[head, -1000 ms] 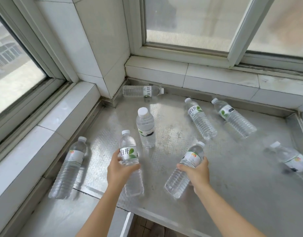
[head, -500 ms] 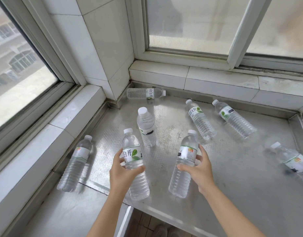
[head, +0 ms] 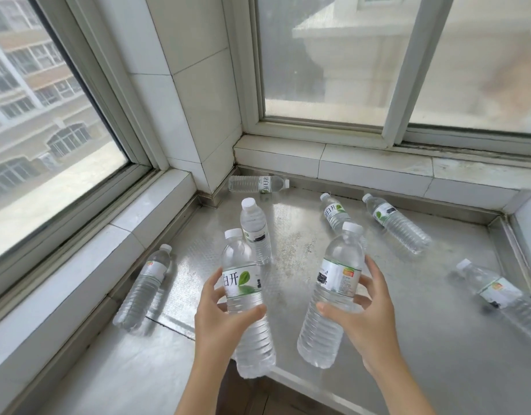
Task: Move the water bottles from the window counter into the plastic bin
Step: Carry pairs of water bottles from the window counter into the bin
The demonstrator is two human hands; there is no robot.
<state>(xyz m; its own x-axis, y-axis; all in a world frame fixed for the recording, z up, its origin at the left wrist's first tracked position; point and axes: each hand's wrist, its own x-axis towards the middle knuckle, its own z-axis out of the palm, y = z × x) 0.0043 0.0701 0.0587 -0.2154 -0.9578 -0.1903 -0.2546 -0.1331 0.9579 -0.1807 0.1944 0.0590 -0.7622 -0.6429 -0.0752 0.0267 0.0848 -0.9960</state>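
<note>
Clear plastic in both hands here. The left hand (head: 221, 320) has its grip wrapped around a bottle with a green leaf label (head: 243, 298), thumb across the front just under the label and fingers curled round the far side. The right hand (head: 367, 320) is gripping a second bottle with an orange mark on its label (head: 333, 295), thumb on the ribbed lower part, fingers behind the label. Both bottles are upright-ish, caps tilted a bit away from the camera, held up off the metal desk (head: 408, 324), with their bottoms hanging about over its near edge.

Moving out from there: right behind the left-hand bottle a standing bottle (head: 255, 232) sits upright on the desk, white cap on. Everything else is lying down. One bottle by the left sill (head: 143, 292) is on its side along the tiled ledge, cap pointing away. A bottle in the corner (head: 256, 184) lies flat against the back tile, cap to the right. Behind the right-hand bottle a partly hidden bottle (head: 334, 212) lies at a slant, and just right of it another slanted bottle (head: 397, 224), both caps toward the window. Over at the far right a bottle by the right edge (head: 497, 292) lies on its side too, running out of frame.

Windows (head: 327, 64) on two sides, white tile (head: 198, 94) in the corner between them.
</note>
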